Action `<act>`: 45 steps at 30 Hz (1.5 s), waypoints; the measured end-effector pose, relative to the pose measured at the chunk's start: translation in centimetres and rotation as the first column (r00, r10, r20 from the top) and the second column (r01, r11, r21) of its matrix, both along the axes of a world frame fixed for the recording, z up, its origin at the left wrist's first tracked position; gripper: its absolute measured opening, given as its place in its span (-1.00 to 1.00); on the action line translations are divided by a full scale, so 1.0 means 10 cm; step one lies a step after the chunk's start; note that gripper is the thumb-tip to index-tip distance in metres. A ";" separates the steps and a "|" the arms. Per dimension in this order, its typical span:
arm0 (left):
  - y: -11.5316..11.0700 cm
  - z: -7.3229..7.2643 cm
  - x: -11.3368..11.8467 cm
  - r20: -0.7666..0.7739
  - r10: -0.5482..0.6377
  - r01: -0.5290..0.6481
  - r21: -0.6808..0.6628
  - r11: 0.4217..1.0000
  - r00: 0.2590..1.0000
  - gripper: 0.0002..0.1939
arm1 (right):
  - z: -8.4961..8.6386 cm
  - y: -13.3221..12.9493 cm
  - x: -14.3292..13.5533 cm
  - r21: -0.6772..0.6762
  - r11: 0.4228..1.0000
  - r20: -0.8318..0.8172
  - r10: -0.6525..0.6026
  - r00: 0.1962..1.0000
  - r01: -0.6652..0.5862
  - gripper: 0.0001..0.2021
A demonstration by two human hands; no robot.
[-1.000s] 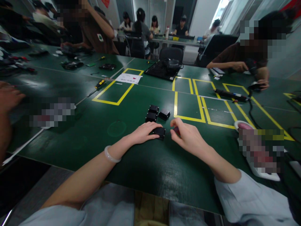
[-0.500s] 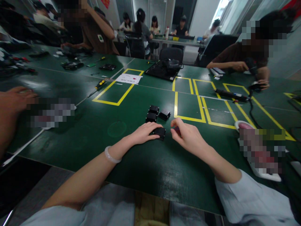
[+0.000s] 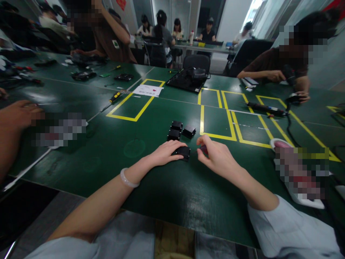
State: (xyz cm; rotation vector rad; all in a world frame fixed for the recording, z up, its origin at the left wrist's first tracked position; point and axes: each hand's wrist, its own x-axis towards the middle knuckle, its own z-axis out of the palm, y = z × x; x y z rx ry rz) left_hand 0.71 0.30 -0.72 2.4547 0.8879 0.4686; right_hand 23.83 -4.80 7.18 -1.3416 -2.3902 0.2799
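My left hand (image 3: 167, 151) rests on the green table with its fingers and thumb round a small black box-shaped part (image 3: 184, 153). Just to the right, my right hand (image 3: 215, 154) is curled above the table, apart from that part. Something small and dark (image 3: 204, 149) shows inside its curled fingers, too hidden to name. Beyond my left hand lie two more black parts (image 3: 174, 134) one behind the other, and another black part (image 3: 189, 131) sits to their right.
Yellow tape rectangles (image 3: 218, 138) mark the table. A yellow-black screwdriver (image 3: 115, 97) and a white sheet (image 3: 148, 90) lie ahead on the left. White power strips lie at left and right (image 3: 304, 199). A co-worker's hand (image 3: 18, 115) is at far left; others sit beyond.
My right hand is slightly further right, and more of the dark thing shows between its fingers. My left hand stays on the black part. The co-worker's hand at left has shifted slightly.
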 end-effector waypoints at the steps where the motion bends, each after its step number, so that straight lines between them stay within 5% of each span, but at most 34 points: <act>1: 0.00 0.00 0.00 -0.001 -0.001 0.001 0.001 1.000 1.000 -0.58 | 0.00 0.00 0.00 -0.002 1.000 -0.003 -0.001 1.000 0.001 -0.85; 41: 0.01 0.01 -0.01 -0.028 0.003 -0.003 0.011 1.000 1.000 -0.59 | 0.07 0.01 0.00 -0.052 0.997 0.048 0.059 0.997 -0.057 -0.95; 45: 0.01 0.00 -0.01 -0.020 0.004 -0.003 0.010 1.000 1.000 -0.57 | 0.05 0.02 0.00 -0.030 0.999 0.077 0.043 0.996 -0.040 -0.83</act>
